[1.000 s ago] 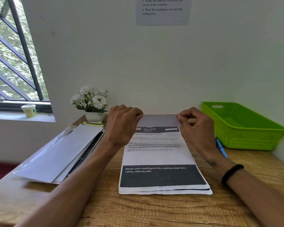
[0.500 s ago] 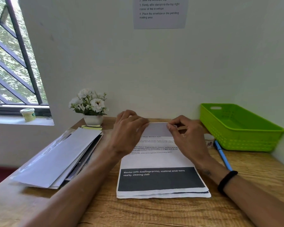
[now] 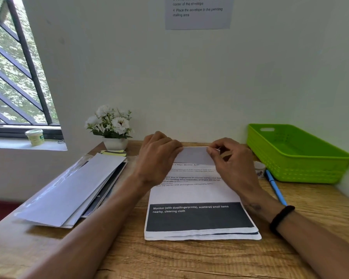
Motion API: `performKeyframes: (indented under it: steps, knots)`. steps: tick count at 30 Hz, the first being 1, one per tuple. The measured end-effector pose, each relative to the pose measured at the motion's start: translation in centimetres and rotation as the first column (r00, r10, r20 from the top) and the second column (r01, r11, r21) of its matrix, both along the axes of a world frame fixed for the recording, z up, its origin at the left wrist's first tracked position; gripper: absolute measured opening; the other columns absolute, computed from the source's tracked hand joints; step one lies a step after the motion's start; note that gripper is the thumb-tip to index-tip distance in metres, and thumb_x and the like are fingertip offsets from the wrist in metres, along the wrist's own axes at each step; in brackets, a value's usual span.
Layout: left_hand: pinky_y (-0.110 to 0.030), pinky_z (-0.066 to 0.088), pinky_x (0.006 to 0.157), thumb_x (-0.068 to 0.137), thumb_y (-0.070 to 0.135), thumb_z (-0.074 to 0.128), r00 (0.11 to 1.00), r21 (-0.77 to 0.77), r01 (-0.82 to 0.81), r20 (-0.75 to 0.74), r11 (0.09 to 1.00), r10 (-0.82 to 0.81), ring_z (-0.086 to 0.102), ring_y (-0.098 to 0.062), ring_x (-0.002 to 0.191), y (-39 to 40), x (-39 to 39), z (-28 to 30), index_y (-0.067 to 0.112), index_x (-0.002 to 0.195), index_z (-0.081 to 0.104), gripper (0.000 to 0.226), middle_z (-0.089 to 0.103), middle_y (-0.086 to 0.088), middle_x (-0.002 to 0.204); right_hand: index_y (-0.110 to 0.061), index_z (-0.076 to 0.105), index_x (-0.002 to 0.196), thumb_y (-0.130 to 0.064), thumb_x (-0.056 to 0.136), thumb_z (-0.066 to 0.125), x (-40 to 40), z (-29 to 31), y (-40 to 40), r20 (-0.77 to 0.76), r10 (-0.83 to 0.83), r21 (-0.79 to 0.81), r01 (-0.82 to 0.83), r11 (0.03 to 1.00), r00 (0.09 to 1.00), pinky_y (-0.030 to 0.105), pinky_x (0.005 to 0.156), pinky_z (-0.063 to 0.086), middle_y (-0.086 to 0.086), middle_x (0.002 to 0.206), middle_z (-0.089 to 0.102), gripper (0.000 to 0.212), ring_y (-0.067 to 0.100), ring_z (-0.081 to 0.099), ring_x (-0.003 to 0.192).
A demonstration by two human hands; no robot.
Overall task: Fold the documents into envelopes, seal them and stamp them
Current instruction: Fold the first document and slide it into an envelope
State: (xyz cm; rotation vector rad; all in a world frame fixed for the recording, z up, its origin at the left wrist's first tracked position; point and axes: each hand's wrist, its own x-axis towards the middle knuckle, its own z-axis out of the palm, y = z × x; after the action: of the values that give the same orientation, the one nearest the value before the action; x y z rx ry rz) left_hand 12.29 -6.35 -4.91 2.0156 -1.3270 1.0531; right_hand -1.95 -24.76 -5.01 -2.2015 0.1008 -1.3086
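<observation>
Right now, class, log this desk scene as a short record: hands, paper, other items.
left hand: pinches the far edge of the top sheet
right hand: pinches the same edge
top sheet: far end folded toward the person, atop a paper stack
envelopes: piled left of the stack
green basket: at right
blue pen: beside the basket

White documents (image 3: 197, 198) carry a black band; lime-green ribbed basket (image 3: 302, 168), blue pen (image 3: 275, 188), white flowers (image 3: 111, 121), wood-grain table (image 3: 189, 258).
</observation>
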Motion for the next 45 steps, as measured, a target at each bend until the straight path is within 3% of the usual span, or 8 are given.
performKeyframes:
  steps: [7,14,20,24,30,34,39,45]
  knots:
    - [-0.047,0.041,0.092,0.101,0.037,0.054,0.967,-0.068,-0.177,-0.2,0.982,0.16,0.058,-0.024,0.101,1.5,0.9,0.4,0.022,0.104,0.075,0.026,0.077,0.006,0.094,-0.019,0.067,0.092,-0.013,0.1,0.063,-0.3,1.1,-0.8,0.104,-0.019,0.259,-0.008,0.966,0.994,0.008,0.06,0.043,-0.01,0.081,0.068,0.011,0.004,0.06,0.07]
    - [-0.045,0.041,0.1,0.107,0.037,0.05,0.999,0.012,-0.046,-0.026,0.999,0.047,0.063,-0.023,0.086,-0.4,-1.5,0.4,0.024,0.102,0.072,0.026,0.075,0.008,0.087,-0.018,0.068,0.098,-0.026,0.103,0.061,-0.1,1.2,-0.9,0.112,-0.019,0.205,-0.005,0.979,0.994,0.016,0.063,0.048,-0.01,0.085,0.069,0.012,0.008,0.062,0.074]
    - [-0.032,0.041,0.063,0.105,0.035,0.06,0.972,-0.18,-0.013,-0.233,0.984,-0.03,0.063,-0.019,0.065,-0.1,-1.8,1.5,0.021,0.095,0.073,0.022,0.068,0.005,0.072,-0.018,0.07,0.096,-0.032,0.099,0.066,-0.4,1.6,-2.2,0.159,-0.103,0.43,0.025,0.903,0.982,0.033,0.082,0.055,-0.007,0.092,0.071,0.015,0.008,0.064,0.087]
    - [-0.033,0.052,0.064,0.102,0.04,0.064,0.554,-0.398,0.095,-0.74,0.913,-0.38,0.07,-0.015,0.074,-0.7,-3.1,1.8,0.017,0.097,0.074,0.025,0.076,-0.002,0.083,-0.018,0.076,0.1,-0.051,0.092,0.07,-0.1,1.8,-1.7,0.065,0.135,0.689,-0.142,0.711,0.989,0.036,0.079,0.06,-0.004,0.098,0.078,0.035,0.016,0.074,0.089]
    - [-0.035,0.063,0.086,0.102,0.025,0.068,0.157,-0.393,0.212,-0.89,0.895,-0.428,0.079,-0.022,0.096,-2.2,-5.4,0.2,0.01,0.115,0.077,0.021,0.082,-0.004,0.101,-0.01,0.078,0.104,-0.029,0.1,0.065,0.9,0.4,-0.5,0.087,0.22,0.726,-0.213,0.654,0.972,0.04,0.077,0.062,0.003,0.098,0.081,0.022,0.026,0.077,0.092]
    - [-0.038,0.062,0.091,0.098,0.032,0.071,0.066,-0.412,0.219,-0.898,0.884,-0.435,0.078,-0.022,0.099,-2.4,-5.6,0.3,0.015,0.117,0.075,0.026,0.081,-0.003,0.107,-0.015,0.076,0.102,-0.035,0.102,0.061,0.4,0.8,-0.7,-0.025,0.293,0.762,-0.172,0.624,0.956,0.032,0.07,0.061,-0.001,0.097,0.08,0.025,0.019,0.076,0.088]
    - [-0.034,0.062,0.08,0.094,0.032,0.075,-0.156,-0.579,0.013,-0.807,0.815,-0.57,0.077,-0.024,0.094,-1.7,-4.6,1.6,0.008,0.118,0.073,0.034,0.08,-0.01,0.106,-0.014,0.077,0.106,-0.037,0.101,0.063,-0.7,1.5,0.2,-0.313,0.532,0.699,-0.188,0.689,0.787,0.03,0.078,0.06,0.0,0.101,0.08,0.027,0.017,0.075,0.093]
    - [-0.036,0.064,0.076,0.083,0.011,0.086,-0.169,-0.523,-0.167,-0.82,0.836,-0.547,0.077,-0.028,0.092,-1.7,-3.6,0.8,-0.002,0.121,0.068,0.044,0.078,-0.018,0.11,-0.018,0.077,0.097,-0.042,0.101,0.061,-1.1,1.3,1.2,-0.501,0.527,0.561,-0.206,0.802,0.687,0.028,0.071,0.057,-0.003,0.091,0.08,0.029,0.012,0.075,0.079]
